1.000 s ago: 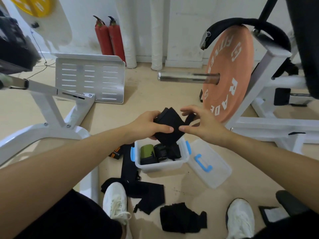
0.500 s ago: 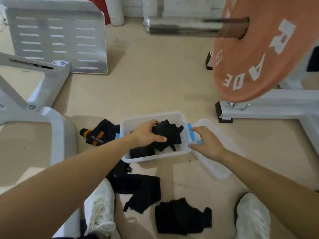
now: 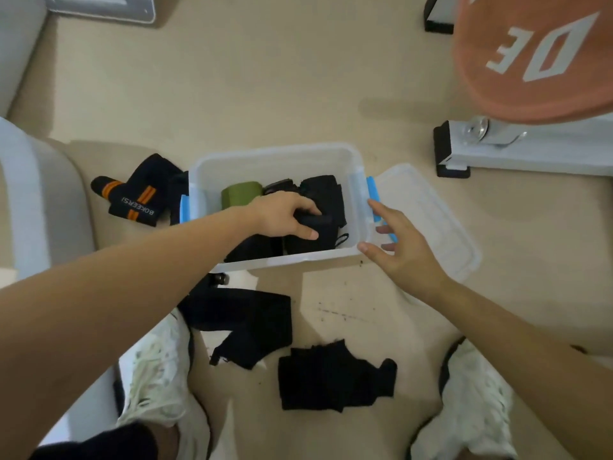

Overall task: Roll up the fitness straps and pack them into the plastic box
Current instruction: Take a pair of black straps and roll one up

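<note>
Evidently the packing step is in hand. The left hand [image 3: 285, 214] is down inside the plastic box [image 3: 275, 154], its fingers [image 3: 306, 206] curled over a rolled black strap [image 3: 323, 227] with the thumb underneath, holding it low near the front wall. A green rolled strap [image 3: 240, 192] sits further back on the left. The left forearm comes in low from the left, crossing the near rim.

The right hand [image 3: 401, 250] is at the box's right end, fingers straight and spread, holding nothing. Its thumb appears to touch the near right corner, next to the blue latch [image 3: 373, 190], probably to steady the box. The clear lid [image 3: 438, 220] lies on the floor [image 3: 265, 94] just beside.

Next, I judge, the left hand must let go and fetch a loose piece. A black strap [image 3: 255, 320] lies by the left shoe [image 3: 156, 370], a second black strap [image 3: 331, 376] lies nearer the person, and an orange-striped strap [image 3: 132, 197] lies left of the box. Each needs rolling first.
</note>
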{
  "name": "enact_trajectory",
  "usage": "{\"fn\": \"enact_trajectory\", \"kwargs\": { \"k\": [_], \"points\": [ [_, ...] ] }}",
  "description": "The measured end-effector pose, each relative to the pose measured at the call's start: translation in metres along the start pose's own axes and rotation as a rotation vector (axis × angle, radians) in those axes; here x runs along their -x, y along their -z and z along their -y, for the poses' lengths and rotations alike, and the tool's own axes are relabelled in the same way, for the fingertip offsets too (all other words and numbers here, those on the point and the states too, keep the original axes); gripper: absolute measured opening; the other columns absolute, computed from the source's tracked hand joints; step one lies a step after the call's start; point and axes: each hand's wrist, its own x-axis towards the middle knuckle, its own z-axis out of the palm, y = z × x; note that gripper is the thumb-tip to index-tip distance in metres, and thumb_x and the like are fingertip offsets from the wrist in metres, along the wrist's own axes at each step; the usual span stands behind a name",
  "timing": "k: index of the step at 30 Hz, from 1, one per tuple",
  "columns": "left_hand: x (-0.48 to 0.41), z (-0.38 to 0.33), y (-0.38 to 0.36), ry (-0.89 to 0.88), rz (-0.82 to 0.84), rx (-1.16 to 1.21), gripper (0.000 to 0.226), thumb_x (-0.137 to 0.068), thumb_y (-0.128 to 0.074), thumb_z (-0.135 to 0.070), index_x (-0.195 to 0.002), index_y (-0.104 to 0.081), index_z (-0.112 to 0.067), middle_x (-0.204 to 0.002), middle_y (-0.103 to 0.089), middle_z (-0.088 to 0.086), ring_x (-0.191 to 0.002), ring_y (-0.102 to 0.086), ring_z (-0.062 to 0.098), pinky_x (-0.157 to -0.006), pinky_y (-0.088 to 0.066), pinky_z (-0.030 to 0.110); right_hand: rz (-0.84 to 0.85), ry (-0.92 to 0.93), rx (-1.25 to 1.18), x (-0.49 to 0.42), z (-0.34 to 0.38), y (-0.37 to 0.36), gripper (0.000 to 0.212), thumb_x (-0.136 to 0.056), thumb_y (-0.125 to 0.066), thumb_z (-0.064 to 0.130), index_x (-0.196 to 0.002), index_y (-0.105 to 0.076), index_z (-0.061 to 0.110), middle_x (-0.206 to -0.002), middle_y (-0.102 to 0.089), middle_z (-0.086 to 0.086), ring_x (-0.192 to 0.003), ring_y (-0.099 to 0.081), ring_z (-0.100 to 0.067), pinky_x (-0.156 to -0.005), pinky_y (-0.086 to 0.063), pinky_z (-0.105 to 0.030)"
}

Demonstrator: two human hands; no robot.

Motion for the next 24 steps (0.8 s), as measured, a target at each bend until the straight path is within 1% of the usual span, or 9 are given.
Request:
{"fn": "enact_trajectory", "kwargs": {
  "k": [3, 5, 8, 12, 16, 19, 21, 23, 24],
  "points": [
    [0.001, 0.003, 0.007, 0.000, 0.026, -0.118, 0.052, -0.091, -0.069, -0.051, -0.140, -0.058, -0.039, -0.117, -0.050, -0.013, -0.114, -0.048, 0.011, -0.100, -0.043, 0.037, 0.000, -0.010, 0.010, 0.000, -0.001, -0.001, 0.071, -0.092, -0.072, 0.026, -0.151, -0.035, 0.039, -0.141, -0.044, 0.010, -0.116, -0.053, -0.012, -0.092, -0.052, -0.027],
    [0.002, 0.002, 0.010, -0.002, 0.021, -0.176, 0.053, -0.087, -0.074, -0.051, -0.137, -0.061, -0.040, -0.121, -0.058, -0.013, -0.110, -0.051, 0.011, -0.088, -0.043, 0.032, 0.000, -0.017, 0.022, -0.001, -0.001, 0.000, 0.071, -0.092, -0.072, 0.027, -0.151, -0.035, 0.040, -0.140, -0.043, 0.013, -0.115, -0.052, -0.009, -0.092, -0.051, -0.025],
    [0.001, 0.001, 0.003, -0.018, -0.102, -0.205, 0.055, -0.076, -0.082, -0.052, -0.127, -0.068, -0.036, -0.117, -0.070, -0.010, -0.102, -0.061, 0.012, -0.079, -0.046, 0.030, 0.006, -0.028, 0.009, -0.001, -0.002, -0.001, 0.071, -0.092, -0.072, 0.026, -0.152, -0.034, 0.039, -0.138, -0.043, 0.014, -0.113, -0.052, -0.007, -0.090, -0.050, -0.021],
    [0.002, 0.000, -0.011, -0.018, -0.228, -0.280, 0.054, -0.073, -0.082, -0.056, -0.120, -0.070, -0.033, -0.114, -0.072, -0.010, -0.108, -0.066, 0.017, -0.081, -0.051, 0.032, 0.006, -0.022, -0.010, -0.001, -0.003, -0.001, 0.071, -0.092, -0.072, 0.026, -0.152, -0.035, 0.038, -0.138, -0.044, 0.014, -0.113, -0.053, -0.010, -0.091, -0.052, -0.026],
    [0.010, 0.003, -0.007, -0.042, -0.199, -0.287, 0.052, -0.081, -0.078, -0.054, -0.128, -0.067, -0.034, -0.122, -0.070, -0.012, -0.108, -0.063, 0.014, -0.076, -0.045, 0.029, 0.017, -0.010, -0.006, 0.000, -0.002, 0.000, 0.071, -0.093, -0.070, 0.028, -0.153, -0.033, 0.038, -0.139, -0.043, 0.011, -0.114, -0.054, -0.012, -0.092, -0.052, -0.029],
    [0.031, -0.001, -0.004, -0.034, -0.210, -0.195, 0.043, -0.087, -0.074, -0.049, -0.127, -0.067, -0.034, -0.121, -0.070, -0.012, -0.102, -0.063, 0.010, -0.084, -0.054, 0.034, -0.018, 0.016, 0.008, 0.005, 0.000, -0.004, 0.064, -0.095, -0.068, 0.028, -0.151, -0.037, 0.034, -0.135, -0.043, 0.011, -0.113, -0.053, -0.012, -0.091, -0.050, -0.027],
    [0.052, -0.009, -0.010, -0.065, -0.326, -0.152, 0.033, -0.092, -0.070, -0.041, -0.123, -0.069, -0.030, -0.114, -0.072, -0.010, -0.102, -0.066, 0.013, -0.085, -0.057, 0.040, -0.135, 0.098, 0.056, 0.018, 0.000, -0.010, 0.052, -0.095, -0.069, 0.024, -0.143, -0.050, 0.022, -0.131, -0.047, 0.008, -0.113, -0.055, -0.014, -0.093, -0.051, -0.029],
    [0.078, -0.018, -0.024, -0.147, -0.491, -0.124, 0.023, -0.093, -0.068, -0.030, -0.115, -0.072, -0.026, -0.100, -0.070, -0.009, -0.095, -0.065, 0.013, -0.078, -0.056, 0.039, -0.262, 0.188, 0.139, 0.041, -0.009, -0.022, 0.037, -0.093, -0.070, 0.016, -0.128, -0.060, 0.013, -0.123, -0.052, 0.000, -0.110, -0.056, -0.017, -0.093, -0.052, -0.034],
    [0.092, -0.022, -0.034, -0.207, -0.563, -0.121, 0.019, -0.093, -0.067, -0.026, -0.111, -0.072, -0.024, -0.093, -0.067, -0.010, -0.090, -0.062, 0.012, -0.072, -0.054, 0.036, -0.279, 0.199, 0.183, 0.055, -0.015, -0.029, 0.032, -0.092, -0.071, 0.014, -0.122, -0.062, 0.011, -0.118, -0.054, -0.004, -0.108, -0.056, -0.018, -0.091, -0.052, -0.035]
  ]
}}
